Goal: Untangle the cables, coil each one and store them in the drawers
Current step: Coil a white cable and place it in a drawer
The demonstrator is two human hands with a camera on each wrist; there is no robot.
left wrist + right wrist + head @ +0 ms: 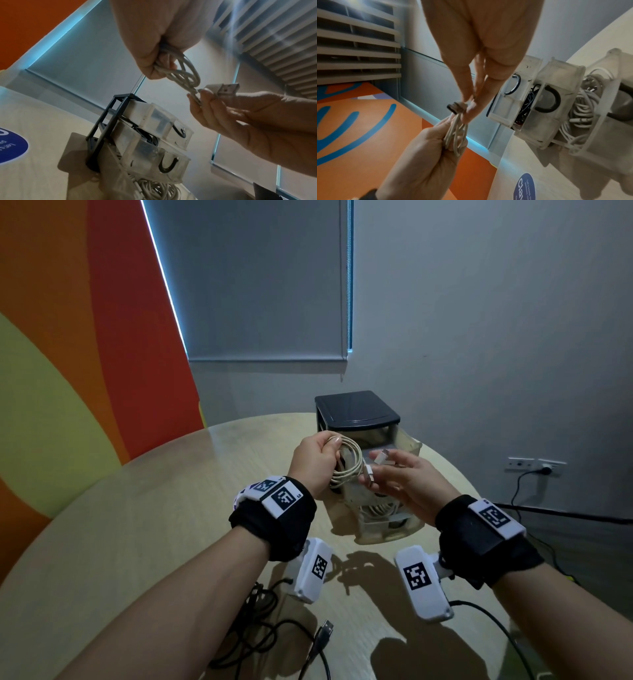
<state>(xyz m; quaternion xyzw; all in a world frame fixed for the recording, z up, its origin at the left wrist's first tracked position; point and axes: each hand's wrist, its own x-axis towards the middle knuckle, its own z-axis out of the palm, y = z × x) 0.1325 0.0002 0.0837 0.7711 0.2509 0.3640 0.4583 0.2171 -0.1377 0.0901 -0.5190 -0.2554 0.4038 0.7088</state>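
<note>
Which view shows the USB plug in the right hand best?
Left wrist: the USB plug shows its metal shell clearly, pinched by the right hand. The head view shows it small; the right wrist view shows only its end.

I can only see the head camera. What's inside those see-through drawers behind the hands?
Observer: The right wrist view shows black cables bunched in the middle drawer.
Operator: And the bottom one?
Observer: The bottom drawer holds coiled white cables.
Operator: What's that little thing in the right hand?
Observer: In the left wrist view the right hand pinches a USB plug with its metal end showing. It is on the cream cable coil that the left hand grips.
</note>
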